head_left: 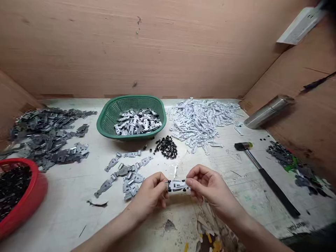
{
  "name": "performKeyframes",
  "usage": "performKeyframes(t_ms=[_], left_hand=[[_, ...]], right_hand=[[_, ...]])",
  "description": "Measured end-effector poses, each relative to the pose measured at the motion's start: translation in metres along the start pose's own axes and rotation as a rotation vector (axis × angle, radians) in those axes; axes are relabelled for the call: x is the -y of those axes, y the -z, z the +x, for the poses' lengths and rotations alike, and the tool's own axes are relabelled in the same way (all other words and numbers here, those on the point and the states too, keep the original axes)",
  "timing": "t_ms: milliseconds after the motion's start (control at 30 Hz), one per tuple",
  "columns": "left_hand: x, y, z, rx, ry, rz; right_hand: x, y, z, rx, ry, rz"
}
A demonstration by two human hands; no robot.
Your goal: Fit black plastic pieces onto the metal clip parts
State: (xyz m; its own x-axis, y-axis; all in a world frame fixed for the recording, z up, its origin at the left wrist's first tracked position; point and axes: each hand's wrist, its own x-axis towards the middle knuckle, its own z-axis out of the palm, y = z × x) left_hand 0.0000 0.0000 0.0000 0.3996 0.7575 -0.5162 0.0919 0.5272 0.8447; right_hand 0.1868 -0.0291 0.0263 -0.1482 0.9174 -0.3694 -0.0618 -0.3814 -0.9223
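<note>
My left hand (152, 192) and my right hand (207, 185) meet low in the middle of the table, each pinching one end of a small white plastic piece with black wheels (177, 186). Both hands are closed on it, fingers curled. Just left of my left hand lie several loose grey metal brackets (123, 173). A small heap of black wheels (166, 147) sits a little beyond the hands.
A green basket (107, 119) of assembled white pieces stands behind. White plastic parts (199, 119) are piled at the back right, grey brackets (47, 133) at the left. A red basket (31, 199) is at the near left. A hammer (265, 175) and a steel cylinder (267, 112) lie right.
</note>
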Motion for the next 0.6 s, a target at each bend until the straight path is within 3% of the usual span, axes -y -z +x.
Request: performKeyframes(t_ms=[600], left_hand=[[0.002,-0.002,-0.001,-0.007,0.017,-0.016]], right_hand=[[-0.018,0.000,0.007,-0.045,0.073,0.000]])
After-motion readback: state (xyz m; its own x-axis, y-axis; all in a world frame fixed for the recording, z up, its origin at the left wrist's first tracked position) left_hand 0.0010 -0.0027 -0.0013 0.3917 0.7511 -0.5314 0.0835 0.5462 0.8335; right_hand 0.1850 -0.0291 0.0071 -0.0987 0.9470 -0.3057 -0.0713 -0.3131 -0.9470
